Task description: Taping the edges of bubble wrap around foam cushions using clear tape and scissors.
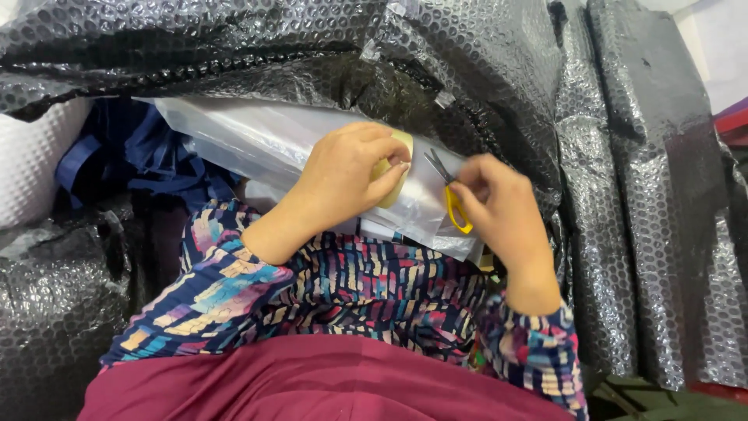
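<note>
Our left hand (351,168) grips a pale tape roll (393,168) above the clear plastic-wrapped parcel (257,140). Our right hand (495,203) holds yellow-handled scissors (450,195) beside the roll (blades open); we'd keep the tape taut and snip close.

Both hands meet in front of the body, the left hand (351,171) curled with fingers bent and thumb pressing down, the right hand (499,204) closed in a grip, both forearms in patterned sleeves.

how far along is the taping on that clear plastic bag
Done: black bubble-wrapped bundles are stacked around. In hand: the left hand grips a pale roll of tape on the clear plastic bag; the right hand holds yellow-handled scissors beside it. Left: the bag has no black wrap.
</note>
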